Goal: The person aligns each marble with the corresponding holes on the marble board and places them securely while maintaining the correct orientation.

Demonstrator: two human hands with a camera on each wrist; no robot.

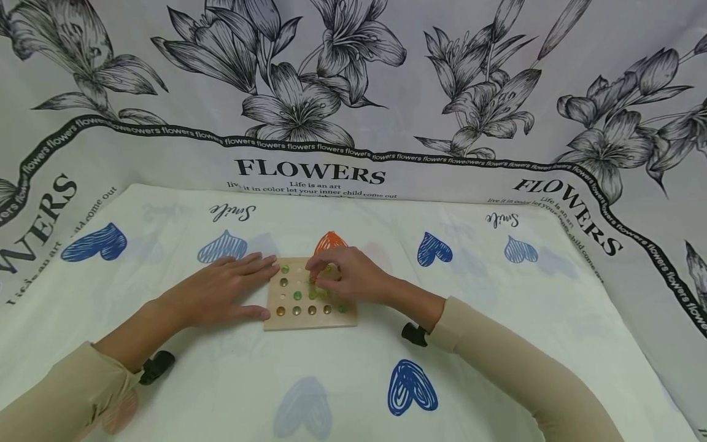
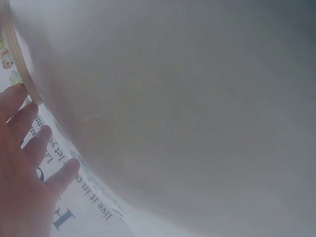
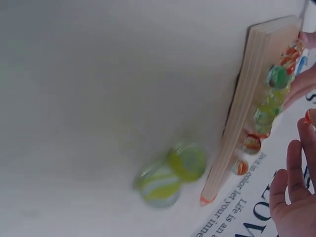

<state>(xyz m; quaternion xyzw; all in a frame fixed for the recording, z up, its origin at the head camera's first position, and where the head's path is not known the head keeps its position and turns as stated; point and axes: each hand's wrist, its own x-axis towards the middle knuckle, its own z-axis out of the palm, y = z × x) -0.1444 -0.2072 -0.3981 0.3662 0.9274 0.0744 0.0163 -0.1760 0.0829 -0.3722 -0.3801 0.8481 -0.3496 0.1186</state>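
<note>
A light wooden board (image 1: 311, 323) lies on the cloth, with rows of glass marbles (image 1: 312, 310) on its top. My left hand (image 1: 223, 291) rests at the board's left side with fingers spread, the thumb and fingertips touching its edge. Over the board's upper right part is my right hand (image 1: 356, 276), pinching a red-orange marble (image 3: 309, 117) between thumb and fingers. The hand hides some of the marbles beneath it. In the right wrist view, green, clear and orange-striped marbles (image 3: 252, 143) stand along the board.
Two green-and-white marbles (image 3: 160, 186) lie loose on the cloth beside the board in the right wrist view. The white tablecloth (image 1: 221, 393) carries printed hearts and lettering. Behind it hangs a flower-printed cloth (image 1: 397, 110).
</note>
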